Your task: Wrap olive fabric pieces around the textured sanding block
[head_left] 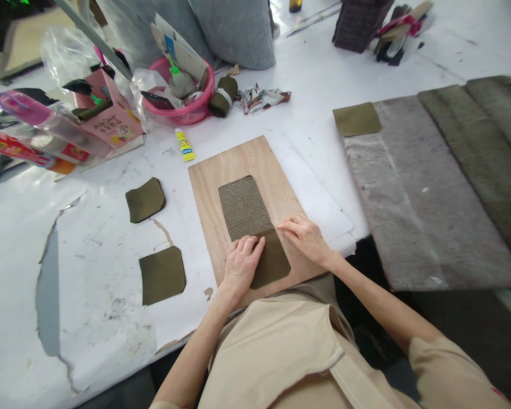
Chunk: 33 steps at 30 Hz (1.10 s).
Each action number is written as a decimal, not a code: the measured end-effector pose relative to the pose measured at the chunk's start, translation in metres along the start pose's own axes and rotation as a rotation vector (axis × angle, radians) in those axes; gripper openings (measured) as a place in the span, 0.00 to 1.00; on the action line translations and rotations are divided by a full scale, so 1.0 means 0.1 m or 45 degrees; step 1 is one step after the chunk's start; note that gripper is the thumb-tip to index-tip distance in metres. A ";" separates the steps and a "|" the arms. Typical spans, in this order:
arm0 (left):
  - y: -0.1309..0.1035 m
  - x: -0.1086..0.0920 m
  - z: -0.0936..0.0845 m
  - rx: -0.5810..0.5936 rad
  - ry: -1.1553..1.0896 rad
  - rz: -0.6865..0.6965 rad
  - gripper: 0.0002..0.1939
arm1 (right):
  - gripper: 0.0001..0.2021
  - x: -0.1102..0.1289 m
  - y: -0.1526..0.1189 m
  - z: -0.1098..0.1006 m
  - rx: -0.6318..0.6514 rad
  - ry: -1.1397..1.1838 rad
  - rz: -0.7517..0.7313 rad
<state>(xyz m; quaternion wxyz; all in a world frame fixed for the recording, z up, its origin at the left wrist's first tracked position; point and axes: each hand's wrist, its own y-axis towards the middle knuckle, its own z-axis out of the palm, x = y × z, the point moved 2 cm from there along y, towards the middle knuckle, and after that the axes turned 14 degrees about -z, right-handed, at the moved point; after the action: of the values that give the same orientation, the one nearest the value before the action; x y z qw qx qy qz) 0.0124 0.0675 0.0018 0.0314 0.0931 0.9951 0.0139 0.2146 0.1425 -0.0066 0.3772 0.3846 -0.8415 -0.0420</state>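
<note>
A wooden board [204, 187] lies in front of me with a textured dark panel [244, 204] on it. A smooth olive fabric piece [272, 261] covers or adjoins the panel's near part; I cannot tell whether the two are joined. My left hand [242, 264] rests on the olive piece with fingers stretched out, near the line where the two surfaces meet. At that line's right end, my right hand [304, 236] pinches the edge of the olive piece between thumb and fingers. Its fingertips partly hide the corner.
To the left lie two stacks of olive pieces, an upper stack [145, 200] and a lower stack [162, 276]. A yellow glue tube [184, 146] lies beyond the board, near a pink basket [187, 113]. On the right, an olive piece [357, 119] lies on a grey sheet [426, 187].
</note>
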 end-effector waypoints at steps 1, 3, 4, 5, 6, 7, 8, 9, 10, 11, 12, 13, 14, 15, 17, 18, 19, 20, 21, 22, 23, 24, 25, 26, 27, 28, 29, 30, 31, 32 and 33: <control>-0.04 0.03 0.02 -0.033 -0.033 -0.025 0.19 | 0.08 0.04 0.03 0.01 0.039 -0.013 -0.013; -0.11 0.08 0.05 -0.083 -0.092 -0.080 0.17 | 0.05 0.10 0.07 0.05 0.118 -0.058 -0.045; -0.14 0.10 0.05 -0.100 -0.119 -0.104 0.16 | 0.04 0.12 0.10 0.08 0.151 -0.087 -0.056; -0.17 0.12 0.06 -0.113 -0.145 -0.125 0.16 | 0.03 0.13 0.12 0.10 0.178 -0.116 -0.062; -0.20 0.13 0.06 -0.126 -0.169 -0.144 0.15 | 0.03 0.14 0.14 0.11 0.202 -0.141 -0.062; -0.23 0.15 0.07 -0.138 -0.191 -0.162 0.15 | 0.04 0.14 0.17 0.13 0.218 -0.160 -0.060; -0.26 0.16 0.07 -0.148 -0.213 -0.177 0.14 | 0.05 0.13 0.19 0.13 0.230 -0.174 -0.058; -0.28 0.17 0.08 -0.159 -0.235 -0.191 0.14 | 0.06 0.13 0.22 0.14 0.243 -0.182 -0.056; -0.30 0.18 0.08 -0.168 -0.256 -0.205 0.14 | 0.06 0.12 0.25 0.14 0.259 -0.184 -0.052; -0.32 0.18 0.09 -0.179 -0.275 -0.219 0.13 | 0.06 0.12 0.28 0.14 0.280 -0.181 -0.045; -0.34 0.19 0.09 -0.190 -0.290 -0.230 0.13 | 0.06 0.11 0.32 0.13 0.306 -0.176 -0.036; -0.34 0.19 0.10 -0.201 -0.301 -0.239 0.13 | 0.06 0.11 0.35 0.13 0.335 -0.170 -0.025; -0.35 0.19 0.10 -0.210 -0.310 -0.246 0.12 | 0.07 0.10 0.37 0.12 0.364 -0.164 -0.016; -0.35 0.18 0.10 -0.219 -0.316 -0.252 0.12 | 0.07 0.10 0.40 0.12 0.392 -0.160 -0.013; -0.35 0.18 0.09 -0.227 -0.326 -0.265 0.12 | 0.08 0.12 0.43 0.11 0.433 -0.168 -0.022; -0.35 0.18 0.09 -0.226 -0.332 -0.272 0.11 | 0.09 0.13 0.44 0.10 0.446 -0.177 -0.032; -0.35 0.18 0.09 -0.224 -0.338 -0.275 0.11 | 0.09 0.14 0.44 0.10 0.452 -0.184 -0.042; -0.35 0.17 0.08 -0.222 -0.343 -0.278 0.11 | 0.09 0.15 0.44 0.09 0.451 -0.183 -0.051; -0.34 0.17 0.08 -0.222 -0.347 -0.278 0.11 | 0.09 0.17 0.43 0.09 0.446 -0.173 -0.057; -0.34 0.18 0.08 -0.221 -0.349 -0.275 0.11 | 0.08 0.18 0.43 0.08 0.438 -0.160 -0.059; -0.34 0.18 0.08 -0.220 -0.352 -0.273 0.11 | 0.08 0.20 0.42 0.08 0.428 -0.149 -0.059; -0.34 0.18 0.08 -0.213 -0.354 -0.272 0.11 | 0.08 0.21 0.41 0.08 0.420 -0.141 -0.057; -0.34 0.19 0.08 -0.203 -0.358 -0.273 0.12 | 0.08 0.22 0.40 0.07 0.411 -0.138 -0.053; -0.34 0.19 0.08 -0.186 -0.362 -0.274 0.12 | 0.08 0.23 0.39 0.07 0.402 -0.134 -0.047; -0.34 0.19 0.08 -0.167 -0.367 -0.274 0.11 | 0.07 0.23 0.39 0.06 0.393 -0.120 -0.036; -0.33 0.20 0.07 -0.152 -0.372 -0.279 0.11 | 0.07 0.23 0.38 0.06 0.384 -0.089 -0.019; -0.32 0.20 0.06 -0.149 -0.382 -0.286 0.11 | 0.07 0.22 0.37 0.05 0.376 -0.045 0.001; -0.31 0.20 0.04 -0.159 -0.395 -0.299 0.11 | 0.06 0.21 0.36 0.04 0.372 0.006 0.020; -0.28 0.20 0.01 -0.180 -0.412 -0.317 0.11 | 0.06 0.20 0.34 0.04 0.369 0.056 0.035; -0.25 0.20 -0.02 -0.204 -0.429 -0.336 0.11 | 0.05 0.19 0.33 0.04 0.365 0.105 0.048; -0.21 0.19 -0.05 -0.223 -0.441 -0.349 0.11 | 0.04 0.18 0.32 0.03 0.359 0.157 0.061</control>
<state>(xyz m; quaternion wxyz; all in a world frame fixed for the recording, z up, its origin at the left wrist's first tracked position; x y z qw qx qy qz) -0.0109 0.0502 0.0051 0.2113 -0.0451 0.9731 0.0795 0.1850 0.1517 0.0139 0.3714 0.4153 -0.8232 0.1094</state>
